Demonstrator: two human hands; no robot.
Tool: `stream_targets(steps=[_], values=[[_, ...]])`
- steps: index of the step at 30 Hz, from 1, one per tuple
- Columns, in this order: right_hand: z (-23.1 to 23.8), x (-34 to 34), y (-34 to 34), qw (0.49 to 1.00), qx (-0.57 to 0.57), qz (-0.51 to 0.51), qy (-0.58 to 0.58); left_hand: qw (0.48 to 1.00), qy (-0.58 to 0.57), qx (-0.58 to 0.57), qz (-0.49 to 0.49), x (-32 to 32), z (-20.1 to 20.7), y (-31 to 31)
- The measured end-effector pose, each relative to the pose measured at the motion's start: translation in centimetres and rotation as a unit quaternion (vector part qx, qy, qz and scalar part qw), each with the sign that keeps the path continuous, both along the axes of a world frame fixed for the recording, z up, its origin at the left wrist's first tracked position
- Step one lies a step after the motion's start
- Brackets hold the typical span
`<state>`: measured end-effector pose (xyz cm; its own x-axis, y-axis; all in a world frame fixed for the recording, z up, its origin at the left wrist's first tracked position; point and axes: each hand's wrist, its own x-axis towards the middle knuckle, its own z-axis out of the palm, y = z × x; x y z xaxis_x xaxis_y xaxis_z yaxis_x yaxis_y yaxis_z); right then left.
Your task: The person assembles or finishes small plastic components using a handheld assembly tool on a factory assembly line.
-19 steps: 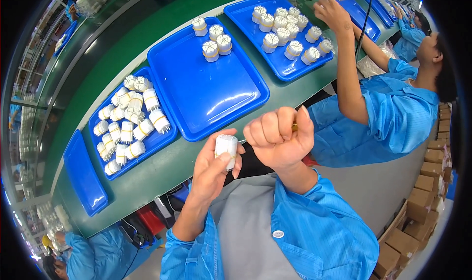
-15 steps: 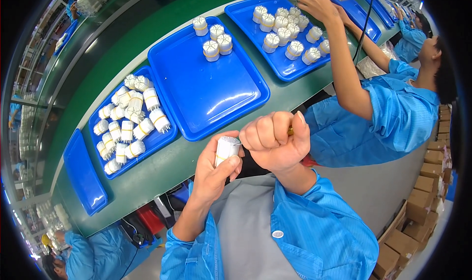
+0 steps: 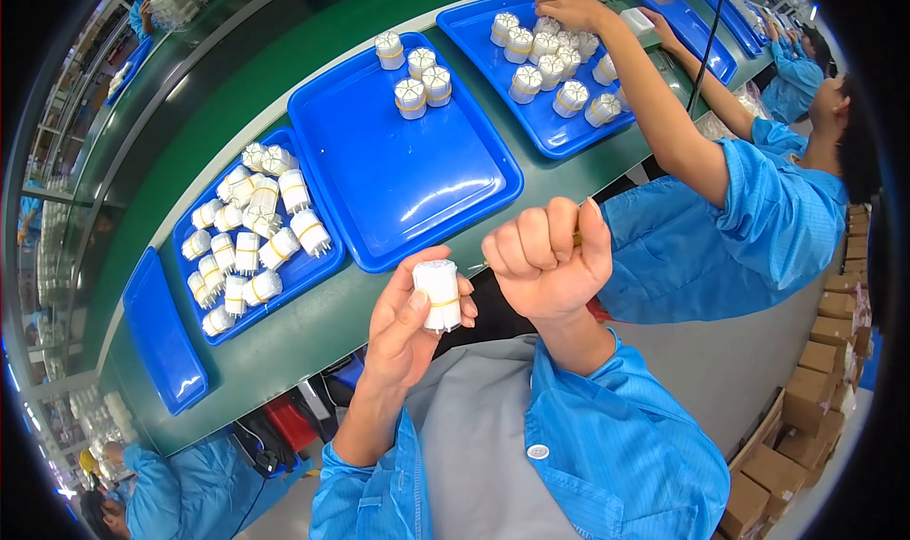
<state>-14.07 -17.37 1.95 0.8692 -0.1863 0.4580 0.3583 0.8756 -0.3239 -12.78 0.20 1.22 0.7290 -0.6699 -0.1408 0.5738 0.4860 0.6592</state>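
My left hand [image 3: 391,336] grips a white bundle of slim parts [image 3: 438,289] between thumb and fingers. A yellow rubber band runs round its middle, and short pins show at its lower end. Just to the right, my right hand [image 3: 548,267] is closed in a fist, apart from the bundle. A tiny yellowish bit shows by its thumb, but I cannot make out what it is. Several similar banded bundles [image 3: 262,219] lie or stand in the small blue tray [image 3: 318,267] at the left. The larger middle blue tray [image 3: 379,180] holds several more at its far end.
A third blue tray [image 3: 559,142] at the right holds several bundles, with a co-worker's hand [image 3: 569,7] over its far side. A narrow blue tray [image 3: 163,336] lies at the far left of the green table [image 3: 256,369]. Cardboard boxes [image 3: 810,393] line the right side.
My right fist has moved away from the bundle, slightly right and up. The bundle has turned in my left hand, showing more of its banded side. The co-worker's hand has come down over the right tray.
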Motion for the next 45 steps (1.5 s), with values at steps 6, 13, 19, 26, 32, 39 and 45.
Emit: stream_targets(steps=[6,13,19,26,32,39,45], values=[[-0.4,-0.6,0.4,1.000,0.001,-0.010,0.005,1.000,-0.010,0.000,0.017,-0.3,-0.4,0.1],[-0.2,-0.8,0.2,1.000,-0.006,-0.011,-0.009,0.995,-0.081,0.060,-0.001,-0.5,0.1,0.3],[-0.2,-0.8,0.3,1.000,-0.003,-0.002,-0.010,0.996,-0.072,0.056,0.013,-0.6,-0.1,0.2],[0.9,-0.8,1.1,0.999,0.005,0.034,-0.041,0.979,-0.142,0.145,0.005,-0.9,-0.6,0.7],[0.9,-0.8,2.1,0.999,0.001,0.043,-0.031,0.937,-0.225,0.258,0.073,-1.5,0.4,0.0],[0.9,-0.9,2.4,0.999,-0.010,0.049,0.006,0.909,-0.276,0.295,0.102,-1.6,-0.1,-0.1],[1.0,-0.6,2.4,0.993,-0.057,0.074,0.074,0.839,-0.399,0.347,0.128,-1.1,-1.1,-0.4]])
